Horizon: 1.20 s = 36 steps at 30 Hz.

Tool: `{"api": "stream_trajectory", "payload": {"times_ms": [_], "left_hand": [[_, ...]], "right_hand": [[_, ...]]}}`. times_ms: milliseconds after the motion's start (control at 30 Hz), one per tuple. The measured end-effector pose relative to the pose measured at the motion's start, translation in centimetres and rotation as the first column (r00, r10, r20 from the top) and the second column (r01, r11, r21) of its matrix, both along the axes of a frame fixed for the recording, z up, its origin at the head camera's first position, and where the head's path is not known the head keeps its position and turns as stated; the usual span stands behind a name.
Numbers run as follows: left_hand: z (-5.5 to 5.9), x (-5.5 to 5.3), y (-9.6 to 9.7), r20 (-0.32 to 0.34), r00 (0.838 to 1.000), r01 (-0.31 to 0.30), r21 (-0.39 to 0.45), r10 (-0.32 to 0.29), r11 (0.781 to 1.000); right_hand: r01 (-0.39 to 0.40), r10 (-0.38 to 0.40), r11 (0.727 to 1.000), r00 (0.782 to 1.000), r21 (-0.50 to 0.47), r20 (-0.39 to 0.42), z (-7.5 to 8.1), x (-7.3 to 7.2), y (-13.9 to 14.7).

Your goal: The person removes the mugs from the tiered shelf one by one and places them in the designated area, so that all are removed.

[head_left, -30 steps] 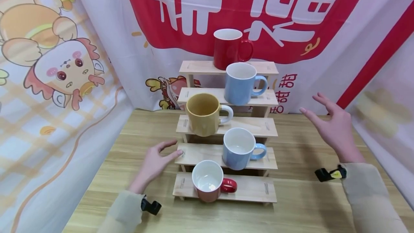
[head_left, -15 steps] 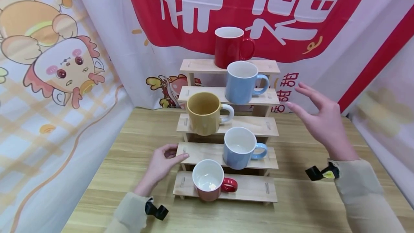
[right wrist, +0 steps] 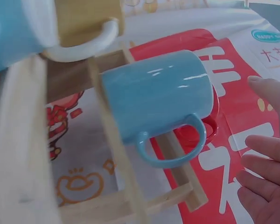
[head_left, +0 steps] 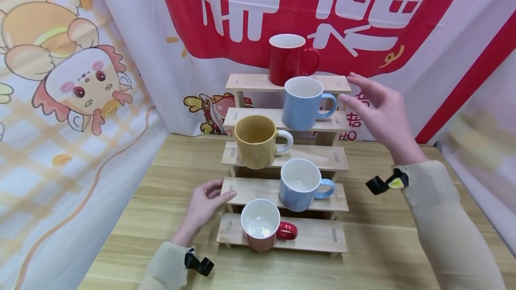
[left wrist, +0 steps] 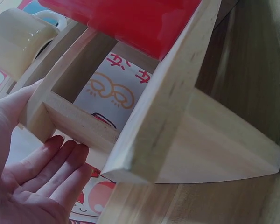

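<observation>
My left hand (head_left: 205, 205) holds the left end of a stepped wooden shelf rack (head_left: 254, 189), thumb over the second-lowest board and fingers below it in the left wrist view. My right hand (head_left: 383, 111) is in the air by the rack's upper right end, fingers spread and holding nothing. Nearest to it is the upper light-blue mug (head_left: 303, 104), its handle (right wrist: 177, 156) facing right. Above that mug, a red mug (head_left: 287, 59) stands on the top board. Lower down are a yellow mug (head_left: 255, 142) with a white handle, another light-blue mug (head_left: 300, 185) and a red mug with white inside (head_left: 260, 225).
The rack stands on a wood-grain table (head_left: 141, 218). A red and white printed cloth (head_left: 250, 3) hangs close behind it. To the left is a cloth with a cartoon animal (head_left: 88, 84), and a pale cloth (head_left: 479, 115) hangs on the right.
My right hand has moved left toward the upper light-blue mug. My left hand has come in from the left and taken hold of the rack's board end. The mugs have stayed put.
</observation>
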<state>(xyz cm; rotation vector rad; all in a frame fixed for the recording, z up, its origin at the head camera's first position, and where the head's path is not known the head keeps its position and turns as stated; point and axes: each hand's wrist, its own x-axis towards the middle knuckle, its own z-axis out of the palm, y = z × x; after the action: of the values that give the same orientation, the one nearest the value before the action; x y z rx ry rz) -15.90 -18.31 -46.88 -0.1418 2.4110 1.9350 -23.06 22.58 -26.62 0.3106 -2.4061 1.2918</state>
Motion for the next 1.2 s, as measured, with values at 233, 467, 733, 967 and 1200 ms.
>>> {"api": "stream_trajectory", "payload": {"times_ms": [233, 467, 733, 967, 1200], "left_hand": [[-0.2, 0.1, -0.2, 0.003, 1.0, 0.001, -0.008, -0.001, 1.0], [-0.3, 0.1, -0.2, 0.001, 1.0, -0.004, 0.008, 0.004, 1.0], [-0.6, 0.1, -0.3, 0.006, 1.0, -0.015, 0.038, 0.015, 0.999], [-0.7, 0.0, -0.3, 0.005, 1.0, -0.011, 0.042, 0.011, 0.999], [-0.5, 0.0, -0.2, 0.007, 1.0, -0.012, 0.03, 0.012, 0.999]], "right_hand": [[-0.03, 0.04, 0.997, 0.988, -0.073, 0.151, 2.9, -3.2, -1.6], [-0.027, 0.068, 0.987, 0.964, -0.16, 0.258, 5.5, -6.4, -3.1], [-0.028, 0.101, 0.977, 0.932, -0.21, 0.347, 6.0, -9.1, -4.4], [-0.035, 0.131, 0.969, 0.911, -0.244, 0.392, 6.3, -10.4, -5.3], [-0.035, 0.166, 0.955, 0.886, -0.294, 0.434, 6.4, -11.1, -5.4]]}}
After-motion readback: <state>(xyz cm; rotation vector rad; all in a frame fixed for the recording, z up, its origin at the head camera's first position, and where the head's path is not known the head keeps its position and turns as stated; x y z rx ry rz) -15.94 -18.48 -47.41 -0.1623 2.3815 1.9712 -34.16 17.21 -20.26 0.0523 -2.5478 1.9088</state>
